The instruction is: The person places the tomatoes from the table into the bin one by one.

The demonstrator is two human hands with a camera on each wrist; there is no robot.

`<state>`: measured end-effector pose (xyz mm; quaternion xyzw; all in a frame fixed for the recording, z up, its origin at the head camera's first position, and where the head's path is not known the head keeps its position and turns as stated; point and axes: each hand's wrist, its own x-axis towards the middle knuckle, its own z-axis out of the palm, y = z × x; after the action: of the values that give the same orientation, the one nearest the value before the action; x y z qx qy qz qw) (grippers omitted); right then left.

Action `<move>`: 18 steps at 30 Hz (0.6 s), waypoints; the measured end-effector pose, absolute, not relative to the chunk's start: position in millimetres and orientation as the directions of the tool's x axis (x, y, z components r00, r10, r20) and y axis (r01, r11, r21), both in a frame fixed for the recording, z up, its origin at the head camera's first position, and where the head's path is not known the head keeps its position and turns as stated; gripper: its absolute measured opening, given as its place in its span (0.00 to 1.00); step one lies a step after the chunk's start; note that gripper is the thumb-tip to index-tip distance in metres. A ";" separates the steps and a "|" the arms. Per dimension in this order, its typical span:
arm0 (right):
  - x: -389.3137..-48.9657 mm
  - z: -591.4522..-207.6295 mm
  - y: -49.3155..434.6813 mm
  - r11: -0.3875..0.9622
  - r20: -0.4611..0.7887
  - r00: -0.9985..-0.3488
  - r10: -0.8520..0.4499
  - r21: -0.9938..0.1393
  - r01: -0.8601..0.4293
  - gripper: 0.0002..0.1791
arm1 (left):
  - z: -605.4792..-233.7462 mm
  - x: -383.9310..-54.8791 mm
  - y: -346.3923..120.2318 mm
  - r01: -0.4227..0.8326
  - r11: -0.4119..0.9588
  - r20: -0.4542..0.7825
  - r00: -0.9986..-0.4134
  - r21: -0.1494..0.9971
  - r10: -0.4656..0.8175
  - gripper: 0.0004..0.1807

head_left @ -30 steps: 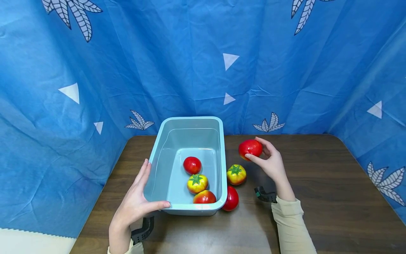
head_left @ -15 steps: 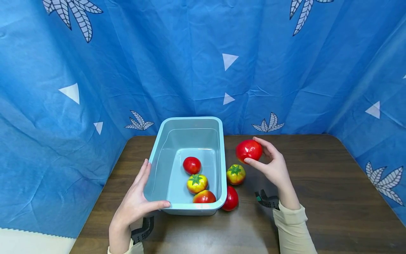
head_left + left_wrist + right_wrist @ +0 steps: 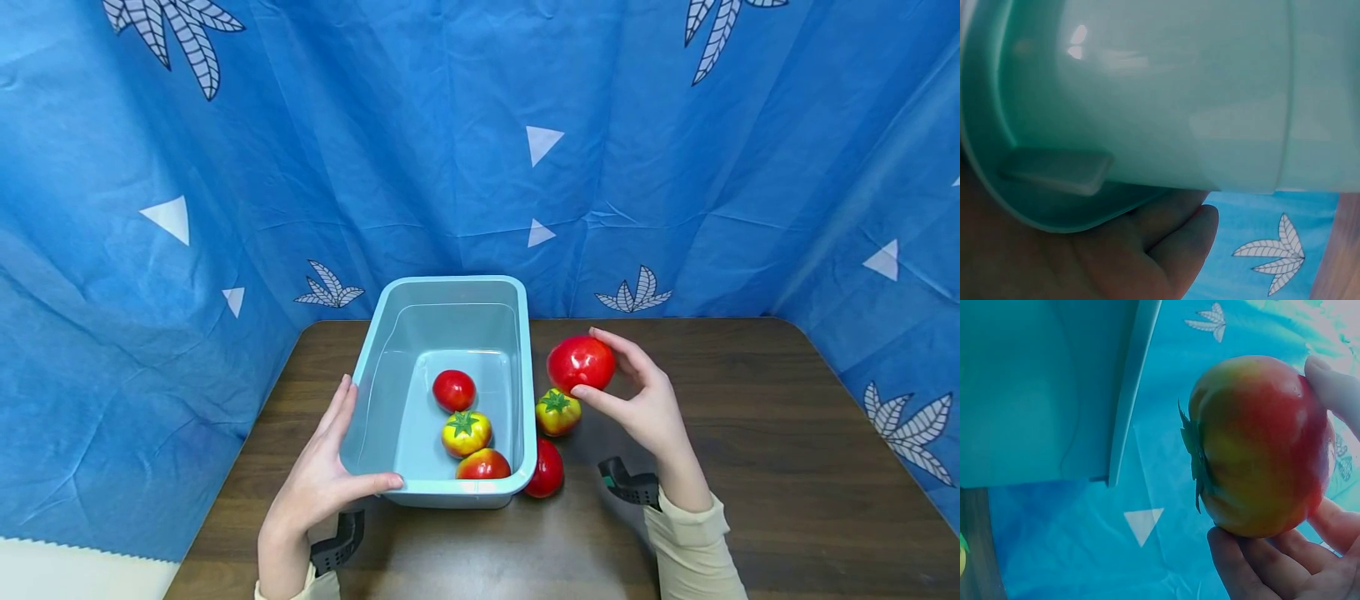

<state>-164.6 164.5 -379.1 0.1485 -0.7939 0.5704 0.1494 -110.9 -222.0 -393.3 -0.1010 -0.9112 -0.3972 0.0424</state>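
My right hand (image 3: 647, 398) holds a large red tomato (image 3: 581, 362) above the table, right of a light-blue plastic bin (image 3: 463, 325). In the right wrist view, the tomato (image 3: 1263, 450) shows a yellow-red side and a green leafy top, pinched between thumb and fingers. My left hand (image 3: 315, 479) rests at the bin's near left corner, its straight fingers along the outer side and the thumb on the near rim. Inside the bin lie a red tomato (image 3: 453, 390), a yellow one with green leaves (image 3: 467, 433), and a red-orange one (image 3: 483, 465).
Beside the bin's right wall, a yellow-red tomato (image 3: 558, 414) and a red tomato (image 3: 547, 471) lie on the brown wooden table (image 3: 780, 433). Blue patterned cloth (image 3: 450, 167) hangs behind and at both sides of the table.
The right hand has moved left and slightly nearer with the tomato, which now overlaps the yellow-red tomato in the head view. Left hand and bin stay put.
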 end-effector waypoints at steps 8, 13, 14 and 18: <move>-157.1 -376.2 156.0 0.264 0.439 -0.893 -0.098 -0.854 -0.448 0.39 | -392.3 -110.9 -221.7 0.215 0.663 0.154 -0.977 0.717 0.150 0.65; -151.6 -374.3 146.6 0.221 0.447 -0.885 -0.131 -0.857 -0.465 0.39 | -392.5 -111.1 -222.0 0.219 0.659 0.156 -0.976 0.720 0.153 0.65; -150.3 -373.8 144.5 0.216 0.448 -0.884 -0.134 -0.857 -0.467 0.39 | -392.6 -111.2 -222.1 0.219 0.659 0.156 -0.976 0.720 0.154 0.65; -146.1 -373.1 136.3 0.198 0.452 -0.879 -0.151 -0.857 -0.475 0.39 | -392.5 -111.3 -222.5 0.217 0.660 0.153 -0.976 0.720 0.154 0.66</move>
<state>-146.1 136.3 -373.1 0.2054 -0.7622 0.5988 0.1354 -111.3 -222.5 -392.5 -0.1017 -0.9101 -0.3997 0.0395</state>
